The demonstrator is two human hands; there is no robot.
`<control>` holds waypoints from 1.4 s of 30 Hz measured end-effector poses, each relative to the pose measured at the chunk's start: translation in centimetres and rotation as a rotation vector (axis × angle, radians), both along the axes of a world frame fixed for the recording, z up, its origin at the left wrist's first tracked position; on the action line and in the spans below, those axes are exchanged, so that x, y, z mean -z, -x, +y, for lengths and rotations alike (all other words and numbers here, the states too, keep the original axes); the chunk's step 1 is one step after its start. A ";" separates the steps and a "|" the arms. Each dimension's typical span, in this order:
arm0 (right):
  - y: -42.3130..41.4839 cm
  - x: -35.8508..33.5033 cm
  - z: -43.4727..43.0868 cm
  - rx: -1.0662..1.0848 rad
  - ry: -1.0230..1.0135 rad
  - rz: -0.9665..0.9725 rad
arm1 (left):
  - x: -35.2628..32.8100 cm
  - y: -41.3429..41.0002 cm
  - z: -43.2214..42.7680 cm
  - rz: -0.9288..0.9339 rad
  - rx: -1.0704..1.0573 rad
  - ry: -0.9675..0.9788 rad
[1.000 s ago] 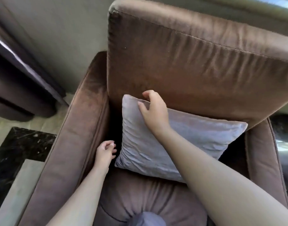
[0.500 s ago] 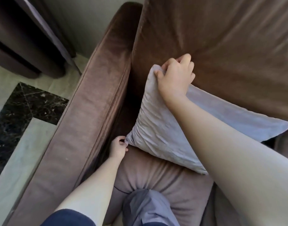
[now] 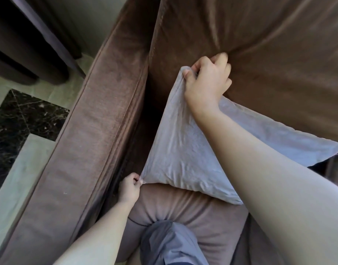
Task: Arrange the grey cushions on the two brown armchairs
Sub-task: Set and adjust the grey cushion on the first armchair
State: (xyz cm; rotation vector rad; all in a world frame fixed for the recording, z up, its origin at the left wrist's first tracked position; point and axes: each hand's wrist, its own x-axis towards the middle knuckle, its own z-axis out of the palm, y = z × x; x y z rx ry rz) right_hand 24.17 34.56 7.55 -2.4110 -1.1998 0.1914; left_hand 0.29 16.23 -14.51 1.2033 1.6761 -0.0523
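Head view, right hand gripping grey cushion's top corner against brown armchair backrest, left hand pinching its lower corner, knee pressing the seat.

Narrow dark gap open between armrest and grey cushion. Backrest blocks behind cushion. Knee presses seat front.
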 end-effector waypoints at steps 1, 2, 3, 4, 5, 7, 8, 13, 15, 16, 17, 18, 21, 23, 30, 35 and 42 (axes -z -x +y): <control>0.0 0.0 0.1 0.005 -0.006 0.008 | 0.0 0.0 0.0 0.020 0.015 -0.005; -0.1 0.0 0.2 0.011 -0.010 0.016 | 0.0 0.0 0.1 0.042 0.029 -0.010; -0.1 0.1 0.2 0.016 -0.013 0.021 | 0.0 0.0 0.1 0.062 0.042 -0.012; -0.1 0.2 0.4 0.020 -0.019 0.024 | 0.1 -0.1 0.0 0.076 0.051 -0.012; -0.1 0.3 0.5 0.023 -0.026 0.029 | 0.2 -0.1 0.1 0.086 0.059 -0.009; -0.2 0.5 0.6 0.030 -0.036 0.039 | 0.5 -0.2 0.4 0.105 0.070 0.019; -0.2 0.6 0.6 0.032 -0.040 0.035 | 0.7 -0.2 0.7 0.105 0.074 0.041; -0.4 0.9 0.3 0.012 -0.057 0.024 | 1.1 -0.5 1.1 0.090 0.049 0.068; -0.4 0.9 0.1 -0.005 -0.047 0.010 | 1.0 -0.8 0.9 0.107 0.008 0.055; -0.3 0.7 -0.1 -0.019 -0.040 0.004 | 0.8 -0.9 1.0 0.092 -0.011 0.066; -0.3 0.5 -0.3 -0.042 -0.027 0.000 | 0.5 -1.0 1.0 0.054 -0.026 0.086; -0.4 0.2 -0.8 -0.073 -0.009 -0.007 | 0.1 -0.9 1.0 0.006 -0.037 0.109; -1.4 -1.0 -2.2 -0.230 0.035 0.026 | -2.2 -0.6 1.8 -0.085 -0.065 0.126; -2.5 -2.2 -3.4 -0.334 0.067 0.110 | -4.7 -1.2 3.2 -0.133 -0.031 0.051; -8.6 -4.0 -10.8 -0.338 0.179 0.078 | -15.4 -8.3 8.2 -0.244 0.321 -0.296; -15.2 -4.2 -18.7 -0.119 0.127 0.064 | -21.3 -17.7 9.3 -0.316 0.780 -0.496; -20.8 -2.0 -30.6 0.202 -0.005 0.150 | -25.9 -32.1 6.4 -0.329 1.204 -0.608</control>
